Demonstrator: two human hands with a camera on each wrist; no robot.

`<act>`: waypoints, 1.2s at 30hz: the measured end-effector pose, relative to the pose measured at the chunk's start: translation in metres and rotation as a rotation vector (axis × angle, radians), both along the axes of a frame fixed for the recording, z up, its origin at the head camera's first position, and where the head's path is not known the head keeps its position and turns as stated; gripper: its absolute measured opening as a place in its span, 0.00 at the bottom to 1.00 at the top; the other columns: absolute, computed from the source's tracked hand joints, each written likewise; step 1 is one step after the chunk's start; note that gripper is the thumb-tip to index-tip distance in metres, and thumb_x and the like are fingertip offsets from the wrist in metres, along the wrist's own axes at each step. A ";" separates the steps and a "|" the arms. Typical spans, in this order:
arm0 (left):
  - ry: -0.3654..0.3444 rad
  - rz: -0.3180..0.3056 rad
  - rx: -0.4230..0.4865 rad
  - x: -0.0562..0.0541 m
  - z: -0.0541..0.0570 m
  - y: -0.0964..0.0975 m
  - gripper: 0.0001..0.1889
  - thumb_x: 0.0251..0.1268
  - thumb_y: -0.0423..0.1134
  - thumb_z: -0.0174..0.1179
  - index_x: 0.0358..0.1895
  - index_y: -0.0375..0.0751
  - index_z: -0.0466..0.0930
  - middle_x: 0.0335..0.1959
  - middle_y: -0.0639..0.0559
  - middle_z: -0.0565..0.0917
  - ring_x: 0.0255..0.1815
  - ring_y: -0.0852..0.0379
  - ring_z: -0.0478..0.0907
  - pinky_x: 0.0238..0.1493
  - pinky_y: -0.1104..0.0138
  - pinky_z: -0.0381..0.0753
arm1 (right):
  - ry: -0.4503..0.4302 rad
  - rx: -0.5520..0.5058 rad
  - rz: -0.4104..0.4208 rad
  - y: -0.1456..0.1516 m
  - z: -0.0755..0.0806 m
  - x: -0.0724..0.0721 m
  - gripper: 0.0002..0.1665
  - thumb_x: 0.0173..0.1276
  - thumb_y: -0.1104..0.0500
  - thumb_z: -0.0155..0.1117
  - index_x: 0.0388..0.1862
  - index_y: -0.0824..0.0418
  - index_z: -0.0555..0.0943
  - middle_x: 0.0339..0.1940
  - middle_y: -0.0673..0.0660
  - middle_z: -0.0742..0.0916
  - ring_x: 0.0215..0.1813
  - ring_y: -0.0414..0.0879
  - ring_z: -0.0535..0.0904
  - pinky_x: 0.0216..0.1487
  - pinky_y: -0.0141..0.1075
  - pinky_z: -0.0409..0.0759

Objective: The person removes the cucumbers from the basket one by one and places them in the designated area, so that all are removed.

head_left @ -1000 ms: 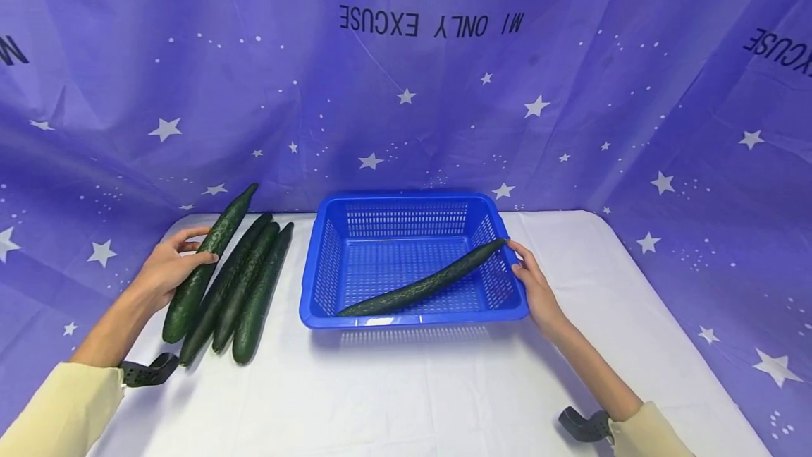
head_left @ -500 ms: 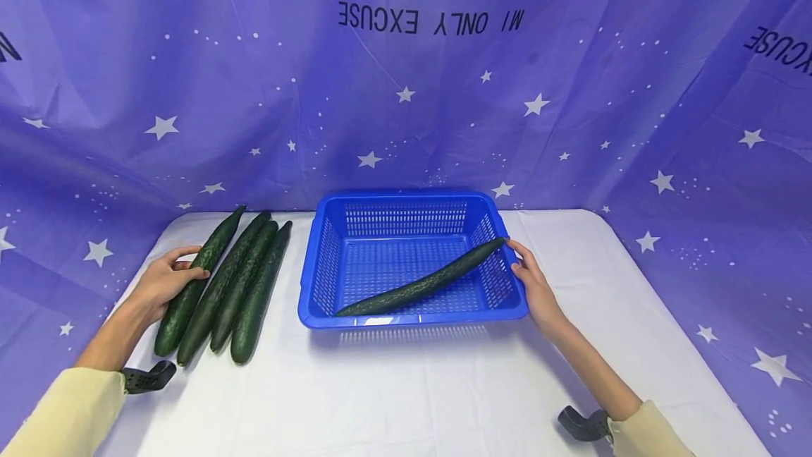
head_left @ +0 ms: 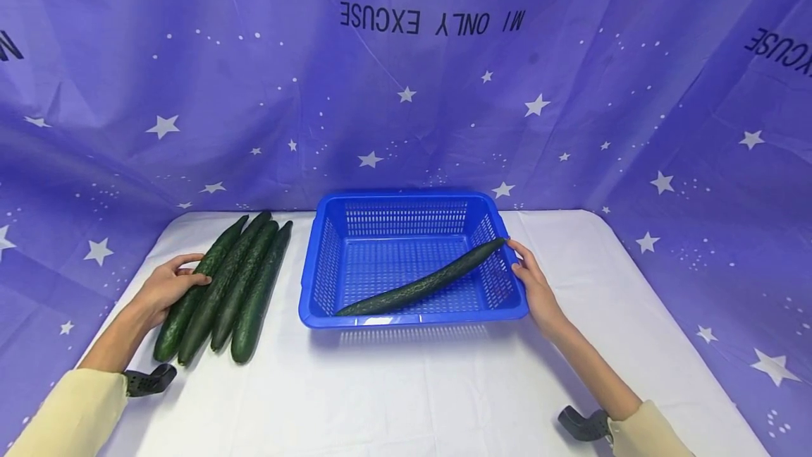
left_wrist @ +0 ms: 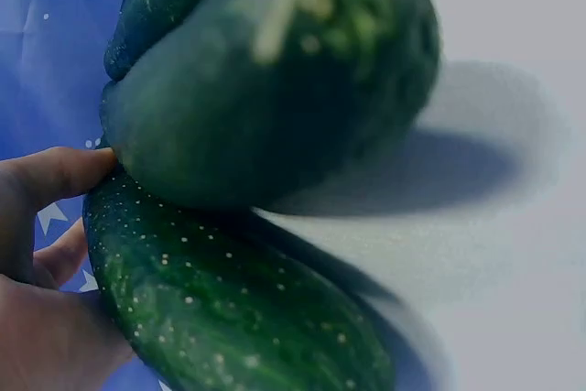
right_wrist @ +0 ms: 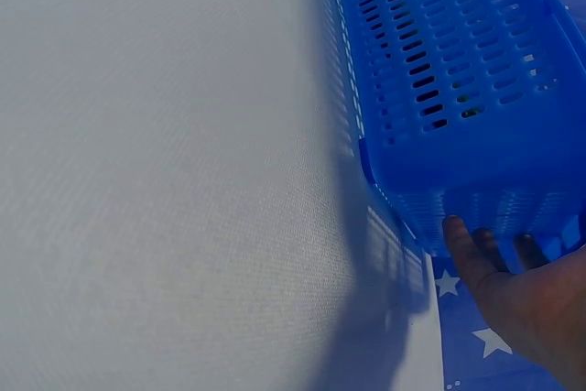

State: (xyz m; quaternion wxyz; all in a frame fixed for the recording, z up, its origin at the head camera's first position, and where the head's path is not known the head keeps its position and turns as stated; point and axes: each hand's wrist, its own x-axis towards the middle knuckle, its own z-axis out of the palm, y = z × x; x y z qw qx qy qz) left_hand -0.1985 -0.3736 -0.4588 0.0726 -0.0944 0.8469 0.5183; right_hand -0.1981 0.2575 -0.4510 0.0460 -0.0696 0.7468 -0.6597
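On the left of the white table, my left hand (head_left: pixel 170 289) grips the leftmost dark green cucumber (head_left: pixel 184 323), thumb on its near side and fingers round the other. That cucumber lies against another cucumber (head_left: pixel 206 312) in a row of several. In the left wrist view, the thumb (left_wrist: pixel 69 171) sits at the dotted cucumber (left_wrist: pixel 211 290), just below a blurred one. My right hand (head_left: pixel 539 295) touches the right end of a blue plastic basket (head_left: pixel 412 318), fingertips against its outer wall in the right wrist view. One cucumber (head_left: pixel 425 284) slants across the basket, its tip at the right rim.
The white-covered table (head_left: pixel 406 393) carries everything. A purple curtain (head_left: pixel 406 125) with stars and lettering hangs behind and along both sides. Black wrist mounts (head_left: pixel 152 379) sit below both forearms.
My left hand has come down with the leftmost cucumber, moving nearer to me and bringing it alongside the others. The right hand and the basket stay where they were.
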 end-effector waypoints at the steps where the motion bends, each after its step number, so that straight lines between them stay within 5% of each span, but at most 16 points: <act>1: -0.004 -0.001 0.007 0.000 0.000 0.000 0.37 0.68 0.33 0.60 0.74 0.24 0.51 0.37 0.54 0.75 0.29 0.63 0.78 0.31 0.62 0.83 | -0.004 -0.002 0.000 0.000 -0.001 0.000 0.30 0.83 0.57 0.35 0.81 0.56 0.51 0.80 0.61 0.52 0.75 0.60 0.50 0.68 0.50 0.56; 6: -0.018 -0.003 0.044 0.001 0.001 0.001 0.38 0.67 0.33 0.60 0.74 0.23 0.49 0.38 0.52 0.74 0.30 0.63 0.78 0.32 0.62 0.84 | -0.010 0.002 -0.002 0.000 -0.001 0.000 0.29 0.84 0.56 0.34 0.81 0.55 0.52 0.79 0.61 0.54 0.73 0.60 0.54 0.63 0.42 0.62; 18: -0.016 0.009 0.017 0.005 0.000 0.005 0.37 0.69 0.34 0.58 0.74 0.23 0.50 0.45 0.39 0.71 0.30 0.62 0.77 0.32 0.61 0.83 | 0.012 0.003 -0.002 -0.001 -0.001 -0.001 0.29 0.83 0.57 0.35 0.81 0.56 0.52 0.81 0.61 0.51 0.77 0.61 0.46 0.72 0.59 0.46; 26: -0.018 -0.050 -0.132 0.005 0.006 0.004 0.34 0.72 0.37 0.55 0.72 0.21 0.53 0.45 0.35 0.79 0.33 0.60 0.77 0.33 0.62 0.81 | -0.005 -0.006 -0.001 -0.001 -0.001 0.000 0.29 0.84 0.56 0.35 0.81 0.56 0.51 0.80 0.60 0.53 0.74 0.60 0.53 0.65 0.44 0.59; 30: -0.004 -0.091 -0.226 0.002 0.014 0.003 0.33 0.73 0.39 0.55 0.70 0.19 0.54 0.46 0.31 0.82 0.42 0.48 0.80 0.40 0.60 0.78 | -0.013 -0.004 0.000 0.001 -0.001 0.000 0.30 0.84 0.55 0.35 0.81 0.54 0.51 0.78 0.63 0.56 0.69 0.60 0.59 0.58 0.34 0.67; 36: 0.024 -0.122 -0.227 -0.004 0.024 0.008 0.33 0.75 0.38 0.51 0.72 0.18 0.50 0.56 0.20 0.73 0.58 0.27 0.70 0.52 0.45 0.72 | -0.016 0.005 -0.001 0.001 -0.001 0.001 0.30 0.84 0.55 0.34 0.81 0.54 0.51 0.77 0.64 0.57 0.68 0.60 0.61 0.56 0.32 0.68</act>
